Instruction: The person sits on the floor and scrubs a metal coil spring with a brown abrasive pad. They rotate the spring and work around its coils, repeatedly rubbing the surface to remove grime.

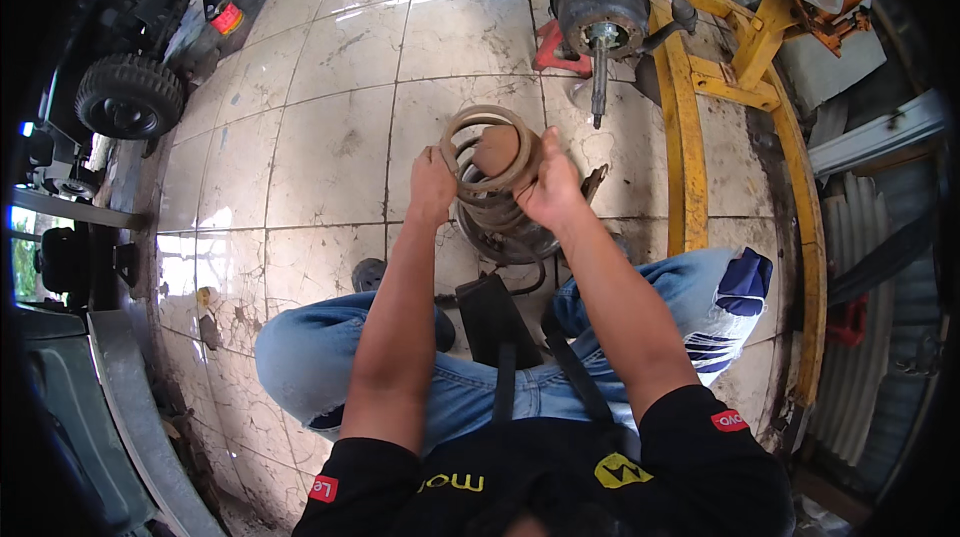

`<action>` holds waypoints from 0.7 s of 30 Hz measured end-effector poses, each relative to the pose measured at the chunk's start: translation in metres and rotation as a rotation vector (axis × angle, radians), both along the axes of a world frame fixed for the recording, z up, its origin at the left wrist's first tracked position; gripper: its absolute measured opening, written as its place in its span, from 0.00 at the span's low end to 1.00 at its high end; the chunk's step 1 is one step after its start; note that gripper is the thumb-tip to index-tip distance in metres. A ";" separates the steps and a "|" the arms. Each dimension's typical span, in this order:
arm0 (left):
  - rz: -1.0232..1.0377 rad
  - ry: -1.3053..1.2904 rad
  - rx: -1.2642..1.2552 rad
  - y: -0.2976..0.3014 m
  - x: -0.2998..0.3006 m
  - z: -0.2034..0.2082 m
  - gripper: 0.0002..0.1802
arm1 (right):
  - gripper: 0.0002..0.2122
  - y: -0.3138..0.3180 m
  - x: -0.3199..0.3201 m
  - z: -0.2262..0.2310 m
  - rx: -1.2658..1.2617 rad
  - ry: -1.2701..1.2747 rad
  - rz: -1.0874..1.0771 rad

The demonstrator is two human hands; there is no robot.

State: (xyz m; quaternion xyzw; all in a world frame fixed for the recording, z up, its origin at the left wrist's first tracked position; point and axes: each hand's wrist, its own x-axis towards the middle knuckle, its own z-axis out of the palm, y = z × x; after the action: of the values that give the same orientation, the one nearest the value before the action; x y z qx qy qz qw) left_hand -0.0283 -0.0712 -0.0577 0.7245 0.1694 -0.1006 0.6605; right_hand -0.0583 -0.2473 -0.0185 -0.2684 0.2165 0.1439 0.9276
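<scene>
A large, brownish coil spring (487,199) stands in front of me, its top ring tilted toward me. My left hand (432,182) is closed around the left side of its upper coils. On the right side, my right hand (553,184) is closed with its thumb up, against the spring's top ring. A reddish-brown, sheet-like piece (497,150) shows inside the ring beside my right fingers; its exact kind I cannot make out. Beneath the spring is a round, dark metal part (520,249), partly hidden by the coils.
A greasy axle hub with a shaft (598,87) rests ahead near a red stand (556,49). Yellow steel frame beams (684,147) run along the right. At left are a vehicle tyre (128,97) and a red-and-yellow can (227,18). A black strapped pad (492,317) hangs between my knees.
</scene>
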 end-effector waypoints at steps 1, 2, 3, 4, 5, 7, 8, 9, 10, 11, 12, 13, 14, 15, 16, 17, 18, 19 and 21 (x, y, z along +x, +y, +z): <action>0.012 -0.024 0.006 0.001 -0.002 -0.005 0.23 | 0.28 0.009 -0.010 -0.002 -0.039 0.017 -0.006; 0.009 -0.025 0.008 0.005 0.002 -0.009 0.23 | 0.28 0.016 -0.014 0.001 -0.078 0.018 -0.008; 0.007 -0.026 0.010 0.010 0.005 -0.013 0.23 | 0.29 0.020 -0.017 -0.006 -0.095 -0.014 0.015; 0.004 -0.027 0.012 0.013 0.008 -0.017 0.23 | 0.29 0.016 -0.012 -0.007 -0.036 -0.033 0.022; -0.023 0.102 -0.032 0.001 0.004 0.008 0.23 | 0.29 0.002 -0.004 -0.011 0.017 -0.042 0.012; -0.056 0.043 0.059 0.002 0.004 0.005 0.22 | 0.30 -0.008 0.010 -0.007 0.096 -0.012 -0.045; -0.082 0.019 0.103 0.000 0.004 0.001 0.22 | 0.30 -0.007 0.005 -0.011 0.122 -0.002 -0.068; -0.084 -0.073 0.152 0.005 0.006 -0.015 0.22 | 0.30 -0.002 0.004 -0.012 0.149 -0.001 -0.086; -0.079 -0.172 0.202 0.015 0.012 -0.040 0.22 | 0.30 0.006 0.005 -0.012 0.177 -0.008 -0.096; -0.065 -0.176 0.175 0.011 0.013 -0.046 0.22 | 0.29 0.012 -0.004 -0.020 0.169 -0.063 -0.054; -0.050 -0.179 0.152 0.007 0.011 -0.041 0.22 | 0.29 0.014 -0.009 -0.016 0.108 -0.036 -0.049; -0.013 -0.094 0.066 0.005 0.008 -0.036 0.22 | 0.29 0.014 -0.014 -0.011 0.046 -0.009 -0.043; 0.034 -0.017 -0.011 0.007 0.005 -0.024 0.22 | 0.29 0.017 -0.015 -0.004 -0.008 0.011 -0.027; 0.009 -0.087 0.076 0.007 0.007 -0.029 0.22 | 0.29 0.012 -0.009 0.000 -0.046 0.079 -0.046; -0.015 -0.157 0.165 0.007 0.011 -0.039 0.22 | 0.31 0.005 0.000 -0.003 -0.129 0.084 -0.153; -0.006 -0.156 0.183 0.006 0.010 -0.039 0.23 | 0.32 -0.004 0.002 0.005 -0.225 0.063 -0.209; 0.003 -0.154 0.202 0.003 0.007 -0.032 0.23 | 0.32 -0.017 0.005 0.013 -0.322 0.039 -0.267; 0.046 -0.094 0.149 0.000 0.007 -0.025 0.23 | 0.33 -0.032 0.010 0.001 -0.615 -0.042 -0.286; 0.089 -0.011 0.068 -0.012 0.003 -0.001 0.24 | 0.34 -0.048 0.007 -0.003 -1.226 -0.132 -0.145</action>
State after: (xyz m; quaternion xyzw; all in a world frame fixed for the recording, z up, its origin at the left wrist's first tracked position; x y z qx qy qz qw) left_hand -0.0253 -0.0830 -0.0592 0.7387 0.2012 -0.0616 0.6403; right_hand -0.0513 -0.2949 -0.0220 -0.7453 0.2196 -0.0867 0.6235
